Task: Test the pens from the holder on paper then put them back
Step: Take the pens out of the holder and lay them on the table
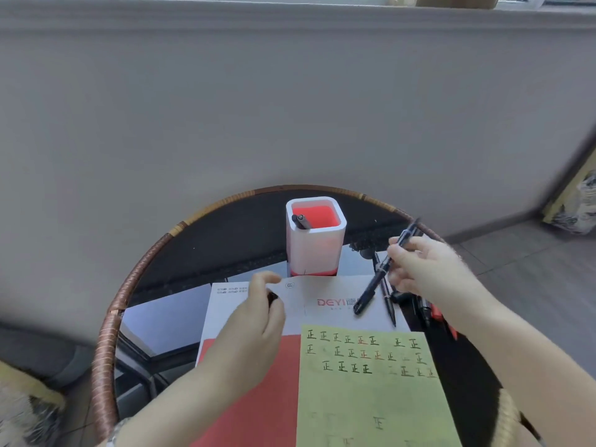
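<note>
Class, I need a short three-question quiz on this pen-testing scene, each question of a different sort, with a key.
1. True or false: the pen holder is empty.
2. Which hand holds the black pen?
3. The left hand pinches: A) a small dark cap B) a ruler C) the yellow-green paper.

Key: 1 false, two pens stand inside; 2 the right hand; 3 A.

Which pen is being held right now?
The black pen gripped by the right hand, slanting above the paper; the others lie on the table or stand in the holder.
</note>
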Tool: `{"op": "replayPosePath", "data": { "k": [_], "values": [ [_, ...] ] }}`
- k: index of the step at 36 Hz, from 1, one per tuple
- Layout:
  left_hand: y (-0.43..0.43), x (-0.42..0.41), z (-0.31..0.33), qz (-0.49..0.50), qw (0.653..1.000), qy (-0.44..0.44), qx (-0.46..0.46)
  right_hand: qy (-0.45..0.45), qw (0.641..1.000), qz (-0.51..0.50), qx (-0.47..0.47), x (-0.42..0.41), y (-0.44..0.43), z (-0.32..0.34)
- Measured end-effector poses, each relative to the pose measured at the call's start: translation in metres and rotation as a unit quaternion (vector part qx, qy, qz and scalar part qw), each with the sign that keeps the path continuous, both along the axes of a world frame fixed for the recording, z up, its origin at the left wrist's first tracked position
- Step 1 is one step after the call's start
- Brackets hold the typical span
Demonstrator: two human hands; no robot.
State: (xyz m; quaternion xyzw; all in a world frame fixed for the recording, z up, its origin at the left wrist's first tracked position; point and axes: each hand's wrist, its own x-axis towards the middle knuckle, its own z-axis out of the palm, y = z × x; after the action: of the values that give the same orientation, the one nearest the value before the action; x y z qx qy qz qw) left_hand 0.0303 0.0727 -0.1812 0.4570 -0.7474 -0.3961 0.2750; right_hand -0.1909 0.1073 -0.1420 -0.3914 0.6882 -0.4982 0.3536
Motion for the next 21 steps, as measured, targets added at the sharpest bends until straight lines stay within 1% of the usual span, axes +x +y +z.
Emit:
{"op": "replayPosePath", "data": {
  "k": [2, 3, 5, 6, 10, 13, 15, 21],
  "values": [
    [0.000, 0.004, -0.003, 0.012, 1.000, -0.010, 0.000, 0.071, 0.994, 0.013, 0.085, -0.011, -0.012, -0.008],
    [0.001, 0.004, -0.003, 0.013, 1.000, -0.013, -0.002, 0.118, 0.987, 0.024, 0.106, -0.013, -0.016, -0.011],
    [0.003, 0.004, -0.005, 0.017, 1.000, -0.009, -0.001, 0.214, 0.968, 0.063, 0.115, -0.009, -0.020, -0.019],
    [0.004, 0.003, -0.005, 0.021, 1.000, -0.002, 0.002, 0.247, 0.959, 0.081, 0.111, -0.005, -0.022, -0.021],
    [0.004, -0.001, -0.005, 0.034, 0.999, 0.022, 0.002, 0.336, 0.925, 0.132, 0.118, 0.013, -0.029, -0.033],
    [0.004, -0.004, -0.004, 0.033, 0.999, 0.024, -0.013, 0.387, 0.897, 0.149, 0.152, 0.019, -0.034, -0.043],
    [0.006, -0.005, -0.003, 0.030, 0.999, 0.023, -0.025, 0.405, 0.887, 0.152, 0.164, 0.020, -0.036, -0.048],
    [0.003, -0.012, -0.009, 0.017, 0.998, -0.007, -0.053, 0.426, 0.881, 0.156, 0.136, 0.011, -0.039, -0.055]
  ]
}}
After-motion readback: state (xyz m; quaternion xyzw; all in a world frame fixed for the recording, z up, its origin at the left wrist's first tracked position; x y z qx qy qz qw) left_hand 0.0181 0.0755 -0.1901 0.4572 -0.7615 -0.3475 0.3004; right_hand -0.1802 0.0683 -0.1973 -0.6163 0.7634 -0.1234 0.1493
